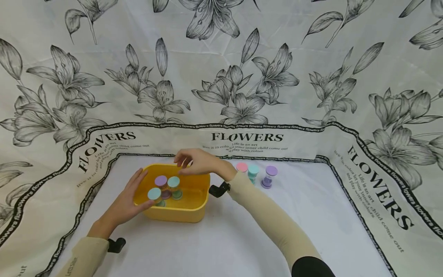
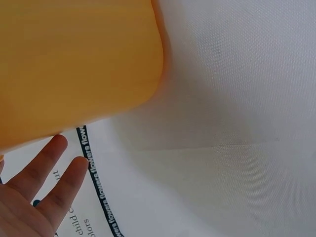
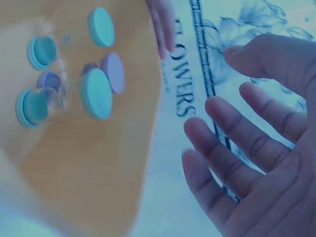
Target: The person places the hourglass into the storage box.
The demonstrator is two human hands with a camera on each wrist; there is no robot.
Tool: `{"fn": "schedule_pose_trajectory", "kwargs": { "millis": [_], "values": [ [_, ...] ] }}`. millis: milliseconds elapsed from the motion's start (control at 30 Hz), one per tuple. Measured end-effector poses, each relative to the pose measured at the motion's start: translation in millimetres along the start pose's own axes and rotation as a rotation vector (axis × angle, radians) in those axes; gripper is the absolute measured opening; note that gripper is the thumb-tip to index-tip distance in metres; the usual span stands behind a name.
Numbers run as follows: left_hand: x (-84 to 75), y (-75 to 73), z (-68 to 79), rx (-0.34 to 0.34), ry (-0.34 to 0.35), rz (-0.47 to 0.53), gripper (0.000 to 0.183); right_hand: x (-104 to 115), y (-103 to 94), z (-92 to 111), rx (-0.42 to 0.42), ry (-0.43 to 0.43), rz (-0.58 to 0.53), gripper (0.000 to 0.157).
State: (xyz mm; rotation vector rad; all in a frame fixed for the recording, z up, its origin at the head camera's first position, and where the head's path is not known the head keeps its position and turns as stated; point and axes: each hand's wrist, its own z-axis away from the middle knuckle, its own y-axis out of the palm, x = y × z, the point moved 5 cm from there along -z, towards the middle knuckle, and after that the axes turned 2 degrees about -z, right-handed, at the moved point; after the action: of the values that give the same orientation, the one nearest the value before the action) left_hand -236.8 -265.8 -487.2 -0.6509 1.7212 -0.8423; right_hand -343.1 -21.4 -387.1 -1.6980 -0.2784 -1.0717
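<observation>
A yellow plastic bin [image 1: 173, 214] stands on the white cloth, holding three small sand timers: one with purple caps [image 1: 161, 181] and two with teal caps, one in the middle [image 1: 174, 182] and one near the front left [image 1: 154, 194]. My left hand [image 1: 129, 202] lies along the bin's left side, its thumb at the near rim. In the left wrist view, straight fingers [image 2: 69, 182] come up against the outer wall. Over the bin's far right edge hovers my right hand [image 1: 197, 161], fingers loosely bent and nothing in them, as the right wrist view also shows.
Right of the bin, beyond my right forearm, stand a pink-capped timer [image 1: 242, 167], a teal-capped timer [image 1: 253, 172] and a purple-capped timer [image 1: 269, 177]. A flower-printed cloth [image 1: 242, 96] rises behind and spreads around the white work surface.
</observation>
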Motion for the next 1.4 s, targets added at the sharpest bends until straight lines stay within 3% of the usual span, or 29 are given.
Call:
{"fn": "schedule_pose_trajectory", "kwargs": {
  "millis": [400,600,800,1100,1400],
  "values": [
    [2.8,-0.4,2.2,-0.008,0.0,-0.022,0.1,-23.0,-25.0,65.8,-0.23,0.047,-0.046,0.046],
    [2.9,-0.4,1.8,-0.007,-0.001,-0.015,0.1,-39.7,-27.1,102.1,-0.4,0.092,-0.059,0.041],
    [3.6,-0.8,2.3,-0.01,-0.004,-0.015,0.101,-58.5,-29.3,132.2,-0.623,0.177,-0.056,0.037],
    [2.0,-1.7,0.3,-0.013,0.005,-0.023,0.1,-97.2,-8.2,170.5,-0.931,0.24,-0.185,0.037],
    [4.9,1.0,0.0,-0.02,0.006,-0.007,0.101,-117.9,23.0,191.1,-1.032,0.334,-0.201,0.043]
  ]
}}
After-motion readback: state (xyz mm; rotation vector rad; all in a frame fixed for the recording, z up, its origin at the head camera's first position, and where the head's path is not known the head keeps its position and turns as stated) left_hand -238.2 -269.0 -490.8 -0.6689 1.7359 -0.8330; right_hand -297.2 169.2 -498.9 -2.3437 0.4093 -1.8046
